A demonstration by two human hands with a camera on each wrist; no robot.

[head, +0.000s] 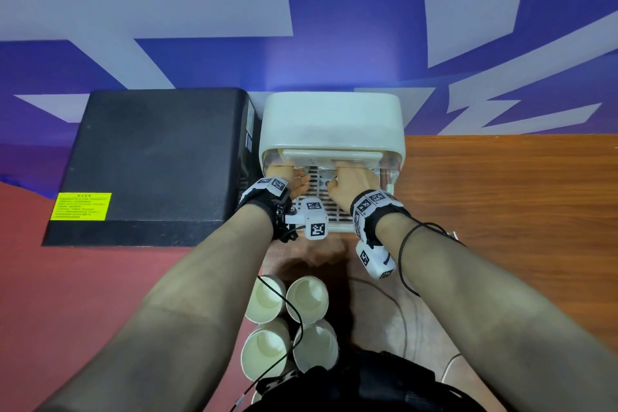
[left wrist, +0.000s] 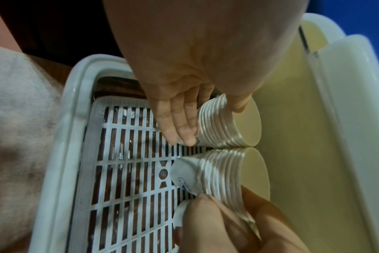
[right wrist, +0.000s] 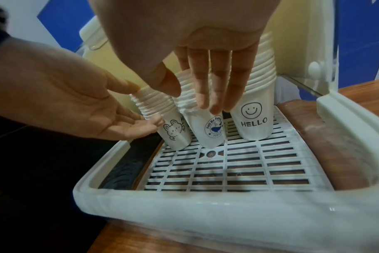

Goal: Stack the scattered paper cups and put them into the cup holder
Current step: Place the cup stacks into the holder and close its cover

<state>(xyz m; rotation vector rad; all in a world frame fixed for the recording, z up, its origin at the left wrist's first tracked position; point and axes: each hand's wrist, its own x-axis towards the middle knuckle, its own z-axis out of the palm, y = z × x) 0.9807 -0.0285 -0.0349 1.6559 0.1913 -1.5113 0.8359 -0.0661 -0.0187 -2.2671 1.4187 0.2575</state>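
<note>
Three cup stacks stand on the cup holder's white grid (right wrist: 238,164): rabbit stack (right wrist: 173,131), whale stack (right wrist: 212,131), HELLO stack (right wrist: 252,119). My left hand (right wrist: 93,109) and right hand (right wrist: 206,68) have loose, flat grips, steadying; I should nudge gently to keep them upright.

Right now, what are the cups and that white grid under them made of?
The cups look like paper: matte white walls, thin rolled rims and printed pictures such as a smiley and HELLO. The grid looks like moulded plastic: smooth, slightly shiny white bars with even slots. The holder around it seems plastic too, with thick rounded glossy edges. I can't tell more than that from looks.
</note>
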